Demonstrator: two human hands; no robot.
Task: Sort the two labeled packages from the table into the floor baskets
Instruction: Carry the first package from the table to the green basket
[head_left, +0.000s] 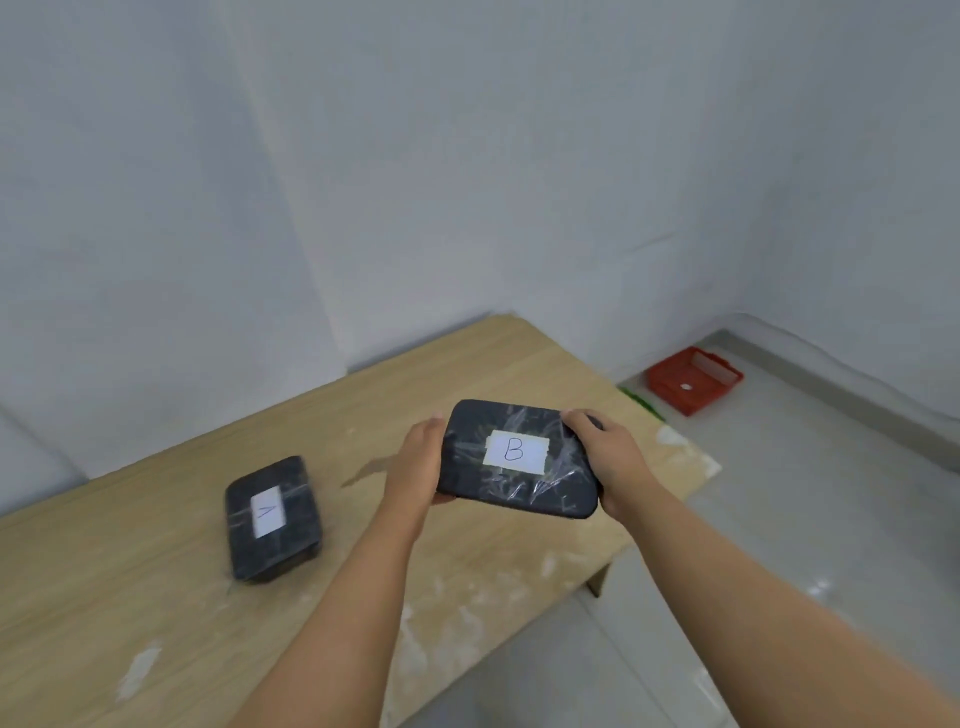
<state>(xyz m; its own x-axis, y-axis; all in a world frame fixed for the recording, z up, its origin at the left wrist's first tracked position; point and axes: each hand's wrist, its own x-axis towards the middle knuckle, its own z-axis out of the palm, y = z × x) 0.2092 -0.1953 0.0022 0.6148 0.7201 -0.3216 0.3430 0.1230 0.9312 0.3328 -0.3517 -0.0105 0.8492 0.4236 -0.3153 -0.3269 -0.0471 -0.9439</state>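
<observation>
A black plastic-wrapped package with a white label marked B (519, 457) is held in the air above the right part of the wooden table (156, 613). My left hand (418, 457) grips its left edge and my right hand (605, 452) grips its right edge. A second black package labelled A (272, 517) lies flat on the table to the left, apart from both hands. A red basket (693, 379) stands on the floor by the far right wall; a green edge (641, 402) beside it shows past the table corner.
White walls close in behind the table and along the right. Pale tiled floor (779, 519) spreads to the right of the table. The table top carries white smears near its front and right edges.
</observation>
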